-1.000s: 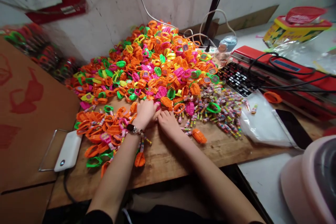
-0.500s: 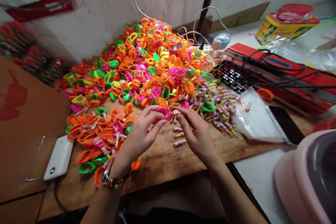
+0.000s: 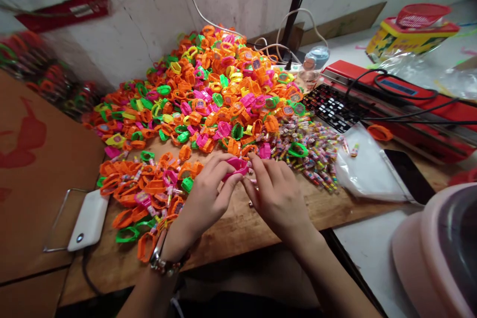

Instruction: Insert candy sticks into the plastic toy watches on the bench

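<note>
My left hand [image 3: 208, 194] is closed around a pink plastic toy watch [image 3: 235, 167], its loop held sideways over the table. My right hand [image 3: 279, 194] meets it at the right end, thumb and forefinger bent together against the loop; whatever is between those fingertips is hidden. Small wrapped candy rolls [image 3: 313, 159] lie heaped just beyond my right hand. A great pile of orange, green, pink and yellow toy watches [image 3: 208, 94] rises behind both hands. To the left of my left hand spreads a smaller batch of watches [image 3: 126, 191], some with candy rolls among them.
A white power bank [image 3: 88, 219] rests by the cardboard box [image 3: 44, 184] on the left. On the right are clear plastic bags [image 3: 363, 166], a dark phone [image 3: 408, 174], a red sealing machine [image 3: 410, 104] with black cables, and a pink bin [image 3: 413, 243].
My right hand has moved in over the candy rolls in front of me and now covers most of them. The pink watch stays in my left hand. The view has shifted slightly.
</note>
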{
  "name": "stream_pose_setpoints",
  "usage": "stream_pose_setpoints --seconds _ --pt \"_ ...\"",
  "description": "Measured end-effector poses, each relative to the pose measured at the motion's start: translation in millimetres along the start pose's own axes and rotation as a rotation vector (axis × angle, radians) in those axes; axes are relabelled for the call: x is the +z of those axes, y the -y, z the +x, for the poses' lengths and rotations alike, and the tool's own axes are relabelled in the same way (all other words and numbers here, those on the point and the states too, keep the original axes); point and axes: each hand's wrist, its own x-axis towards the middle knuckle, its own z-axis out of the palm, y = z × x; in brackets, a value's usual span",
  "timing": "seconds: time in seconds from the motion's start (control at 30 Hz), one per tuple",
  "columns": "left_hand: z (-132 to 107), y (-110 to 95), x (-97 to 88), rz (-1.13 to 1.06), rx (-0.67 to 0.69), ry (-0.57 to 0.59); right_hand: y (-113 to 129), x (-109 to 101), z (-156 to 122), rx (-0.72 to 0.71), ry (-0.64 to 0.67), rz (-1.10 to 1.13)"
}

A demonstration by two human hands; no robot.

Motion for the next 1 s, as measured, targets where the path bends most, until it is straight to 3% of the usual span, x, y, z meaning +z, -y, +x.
stream_pose_setpoints --seconds 0.1,0.2,0.37,0.43,0.5,0.57,0.63,0.7,0.8,0.9,1.0 --pt "-6.3 6.2 6.5 -0.098 -0.116 0.035 -4.2 1.1 -1.6 -0.124 0.036 -0.134" --pt "-16.2 16.5 12.8 -0.144 -0.257 0.103 -3.9 13.5 -13.6 -0.234 0.048 -0.122" --pt "-35.7 33.2 15.7 -0.050 -0.351 0.236 16.8 38.8 -42.5 -0.134 0.049 0.050" --pt "-40.0 35.8 11.4 0.134 -0.416 0.229 22.2 39.9 -48.7 -0.036 0.139 0.112" --pt "-39.1 36.0 5.9 0.456 -0.505 0.192 17.3 36.2 -52.0 0.059 0.238 0.175" --pt "-31.4 35.5 4.3 0.798 -0.556 0.155 -0.5 32.0 -54.3 0.152 0.265 0.203" --pt "-17.0 36.9 11.7 0.987 -0.551 0.119 -28.0 31.0 -56.2 0.256 0.249 0.159" --pt "1.9 42.1 28.8 0.949 -0.533 0.086 -57.3 34.1 -56.1 0.359 0.284 0.060" --pt "28.8 56.4 61.3 0.730 -0.503 0.071 -87.4 43.0 -49.7 0.378 0.494 0.007" --pt "41.9 70.0 81.9 0.614 -0.484 0.051 -91.6 51.6 -38.4 0.314 0.657 0.048" --pt "38.8 73.4 83.0 0.465 -0.431 0.035 -79.0 59.1 -27.4 0.380 0.672 0.000"
